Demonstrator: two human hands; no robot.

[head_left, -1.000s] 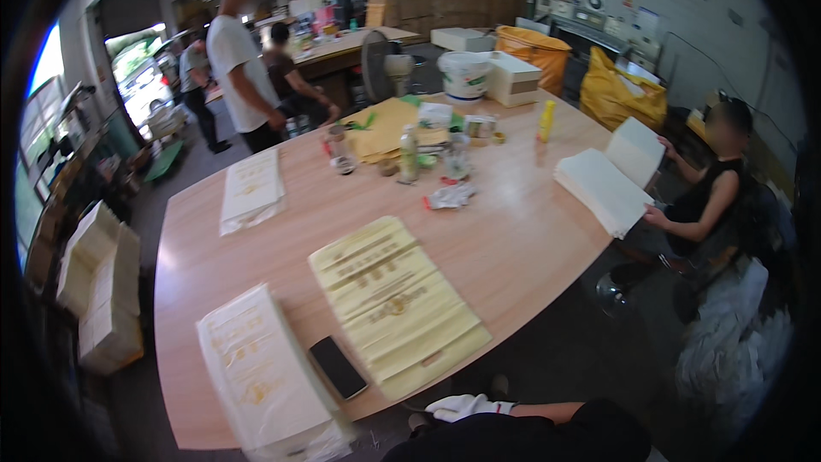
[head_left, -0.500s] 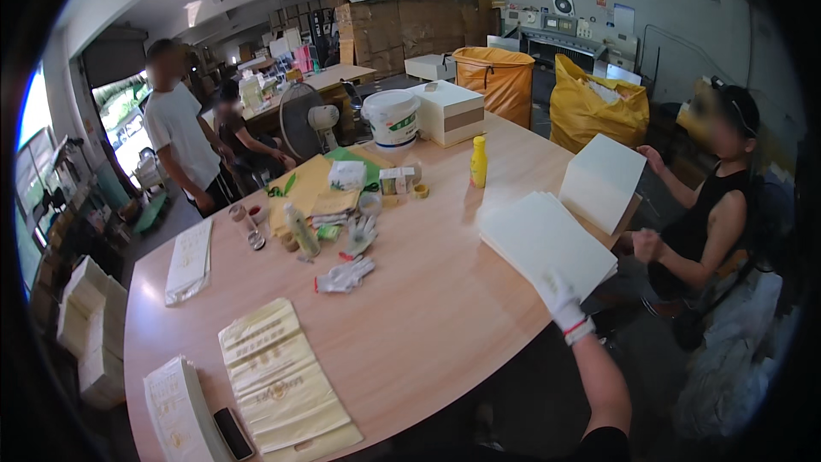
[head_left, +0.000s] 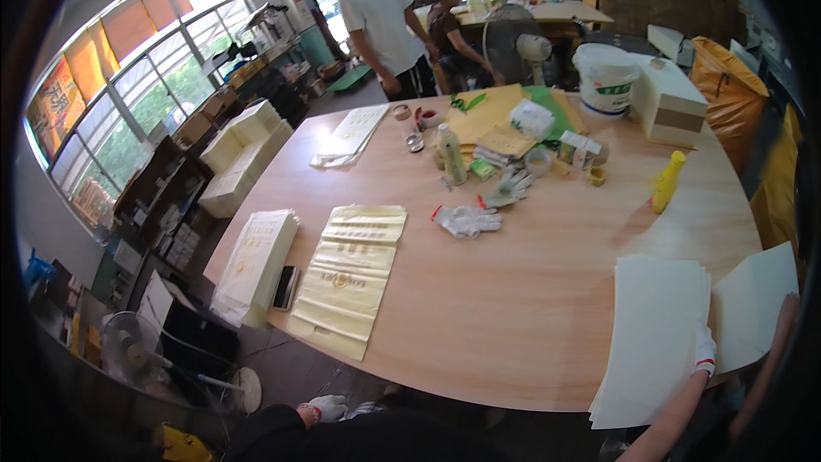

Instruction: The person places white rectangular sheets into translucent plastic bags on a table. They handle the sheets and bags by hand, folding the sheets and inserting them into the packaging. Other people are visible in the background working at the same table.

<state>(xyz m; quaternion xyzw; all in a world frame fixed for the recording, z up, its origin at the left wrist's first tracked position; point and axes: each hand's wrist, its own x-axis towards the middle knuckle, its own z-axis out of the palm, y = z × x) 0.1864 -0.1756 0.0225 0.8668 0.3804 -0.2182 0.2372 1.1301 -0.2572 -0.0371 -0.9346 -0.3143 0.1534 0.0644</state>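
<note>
My right hand (head_left: 705,351), in a white knit glove with a red cuff, grips the right edge of a fanned stack of large white sheets (head_left: 654,334). The stack lies at the table's right front, its near corner past the edge. My left hand (head_left: 327,408), also gloved, rests low by my lap, fingers loosely out and nothing seen in them. Beside the stack, a co-worker's bare hand (head_left: 788,312) touches a white folded board (head_left: 754,304).
Yellow printed bags (head_left: 351,274), a bundle of white bags (head_left: 255,261) and a phone (head_left: 286,287) lie front left. Loose gloves (head_left: 466,221), bottles and tape are mid-table. A yellow bottle (head_left: 667,181), white bucket (head_left: 605,77) and white box (head_left: 671,103) stand farther right.
My view has swung left, bringing the windows and my left hand into sight. My right hand stays at the white sheets' edge. The co-worker's board now sits lower, beside the stack.
</note>
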